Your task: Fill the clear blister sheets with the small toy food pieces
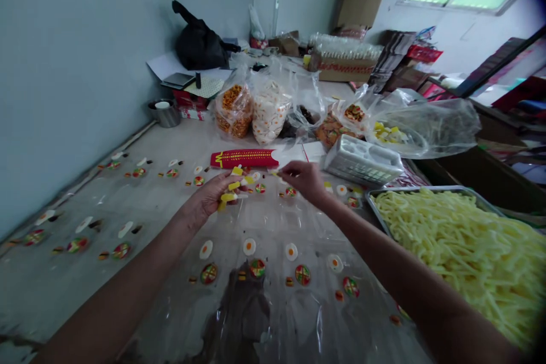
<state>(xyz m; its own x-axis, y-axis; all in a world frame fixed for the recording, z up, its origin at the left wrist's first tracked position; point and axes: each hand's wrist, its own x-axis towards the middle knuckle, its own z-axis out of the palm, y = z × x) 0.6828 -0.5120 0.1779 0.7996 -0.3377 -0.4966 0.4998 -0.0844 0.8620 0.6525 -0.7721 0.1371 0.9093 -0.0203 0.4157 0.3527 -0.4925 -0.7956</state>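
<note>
My left hand (212, 190) is closed around several small yellow-and-white popsicle-shaped pieces (229, 197), which stick out between its fingers. Just to its right, my right hand (307, 180) pinches a small pale piece (274, 172) at its fingertips, above the far row of the clear plastic trays (290, 220). In the tray compartments lie fried-egg-shaped pieces (249, 247), round pizza-like pieces (257, 268) and little burger-shaped pieces (289, 281). Beyond the hands rests a red and white printed card (245, 158).
A metal tray (377, 213) heaped with pale yellow strands (460, 256) stands at the right. Behind, plastic bags hold orange pieces (234, 111), egg pieces (269, 114) and yellow-white pieces (389, 133). A stack of clear moulded trays (362, 160) and a metal cup (166, 115) stand nearby.
</note>
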